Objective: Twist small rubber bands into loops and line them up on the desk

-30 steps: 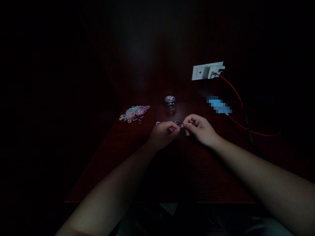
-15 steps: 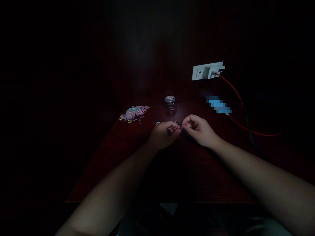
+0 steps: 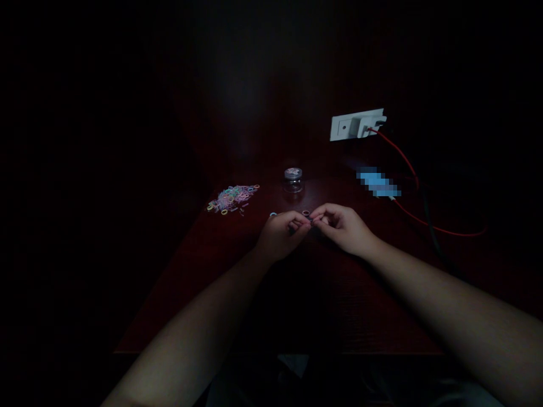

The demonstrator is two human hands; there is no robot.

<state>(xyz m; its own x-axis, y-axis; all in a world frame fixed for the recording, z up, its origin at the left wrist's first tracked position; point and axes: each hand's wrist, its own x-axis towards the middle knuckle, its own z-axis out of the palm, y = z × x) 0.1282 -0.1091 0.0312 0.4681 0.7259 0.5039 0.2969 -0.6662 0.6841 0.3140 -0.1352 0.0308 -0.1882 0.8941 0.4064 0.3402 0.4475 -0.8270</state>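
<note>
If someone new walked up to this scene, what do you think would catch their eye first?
Probably the bright white wall socket at the upper right, with its red cable curving down. Next might come the pastel heap of little bands on the left of the dark red table, and then the two hands, left and right, meeting at the fingertips in the middle.

No readable text, label, brand, number or sign anywhere. On the lid (image 3: 293, 172) of the clear jar (image 3: 292, 185), just a pale, mottled pattern, too small and dim to make out. On the blue object (image 3: 377, 181) atop the table (image 3: 195, 271), only coarse blurred squares.
</note>
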